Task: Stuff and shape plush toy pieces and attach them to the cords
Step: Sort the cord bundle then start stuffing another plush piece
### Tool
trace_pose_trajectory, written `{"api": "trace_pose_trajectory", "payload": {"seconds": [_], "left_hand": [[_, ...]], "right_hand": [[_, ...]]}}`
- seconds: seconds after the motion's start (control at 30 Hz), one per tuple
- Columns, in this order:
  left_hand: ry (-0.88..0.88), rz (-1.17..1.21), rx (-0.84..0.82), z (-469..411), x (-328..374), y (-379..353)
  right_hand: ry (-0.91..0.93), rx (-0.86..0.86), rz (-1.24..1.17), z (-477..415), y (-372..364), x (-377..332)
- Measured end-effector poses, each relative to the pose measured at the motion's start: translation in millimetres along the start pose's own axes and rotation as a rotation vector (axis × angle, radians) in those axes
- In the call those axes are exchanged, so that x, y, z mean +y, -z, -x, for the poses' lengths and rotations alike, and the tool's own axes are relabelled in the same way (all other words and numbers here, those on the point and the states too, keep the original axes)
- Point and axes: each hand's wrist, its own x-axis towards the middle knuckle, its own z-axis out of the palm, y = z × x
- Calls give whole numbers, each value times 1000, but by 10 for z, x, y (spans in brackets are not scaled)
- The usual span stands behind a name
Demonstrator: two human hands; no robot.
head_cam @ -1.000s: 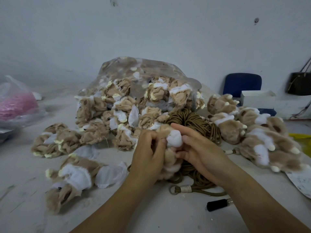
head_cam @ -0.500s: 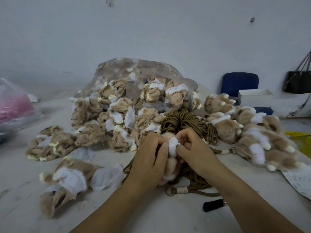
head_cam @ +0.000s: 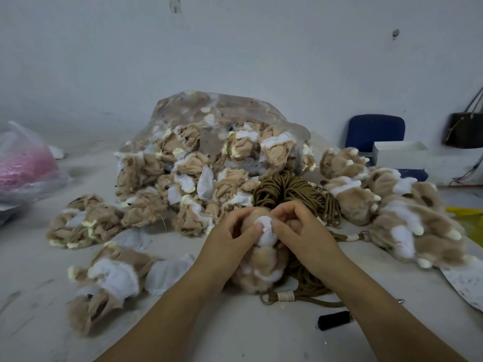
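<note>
At the centre of the frame, both hands work one tan plush piece (head_cam: 261, 267) held just above the table (head_cam: 235, 335): the left hand (head_cam: 230, 236) curls round its upper end with the thumb pressed to a white tuft (head_cam: 266, 229), while the right hand (head_cam: 300, 231) pinches the same tuft from the other side. The step in hand appears to be stuffing and shaping, with the white end being tucked or rounded. The piece does not look joined to a cord yet, though the hands hide its far side. Attaching it would next call for a free end from the coil of brown cords (head_cam: 292, 192) lying directly behind and under the hands, perhaps the bound loop (head_cam: 286, 295) at lower centre. Behind, a clear plastic bag (head_cam: 222, 108) lies open toward the camera, spilling limp, unstuffed pieces (head_cam: 188, 178) onto the table. Plump finished pieces (head_cam: 392, 220) are heaped at right. At far left, a second translucent bag (head_cam: 18, 142) holds something pink, too blurred to identify. A white box (head_cam: 397, 158) at upper right shows no contents from this angle.
</note>
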Motion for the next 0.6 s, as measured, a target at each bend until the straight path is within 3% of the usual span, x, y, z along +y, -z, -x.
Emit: {"api": "trace_pose_trajectory", "payload": {"seconds": [0.13, 0.27, 0.43, 0.6], "left_hand": [[-25, 2, 104, -7, 16, -17], [-102, -48, 129, 5, 47, -19], [-188, -55, 95, 62, 45, -51], [-331, -155, 171, 81, 105, -81]], "right_hand": [[-18, 94, -7, 11, -13, -35], [-75, 10, 93, 32, -48, -39], [-136, -95, -119, 39, -16, -41], [-105, -40, -106, 23, 44, -69]]}}
